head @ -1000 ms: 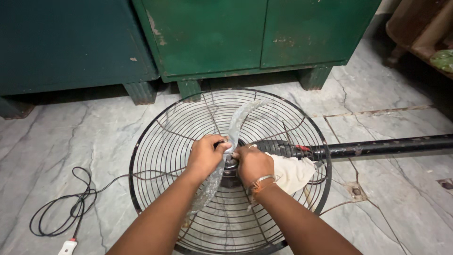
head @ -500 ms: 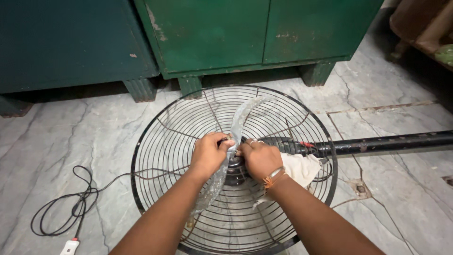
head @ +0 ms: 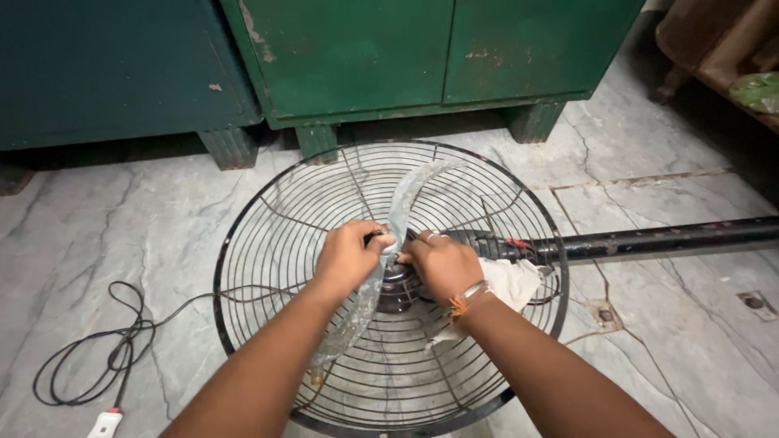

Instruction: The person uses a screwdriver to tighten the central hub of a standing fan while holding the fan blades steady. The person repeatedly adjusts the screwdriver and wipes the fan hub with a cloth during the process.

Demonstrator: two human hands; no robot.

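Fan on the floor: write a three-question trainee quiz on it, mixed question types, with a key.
1. True or false: the fan guard stands upright.
2. Where do the left hand and right hand meet? A) the hub B) the pole C) the cable
3. What wraps the fan blade?

Key: 1 false, it lies flat on the stone floor. 2 A. 3 clear plastic film.

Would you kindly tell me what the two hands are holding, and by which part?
Both the left hand and right hand grip the translucent plastic fan blade at its centre hub.
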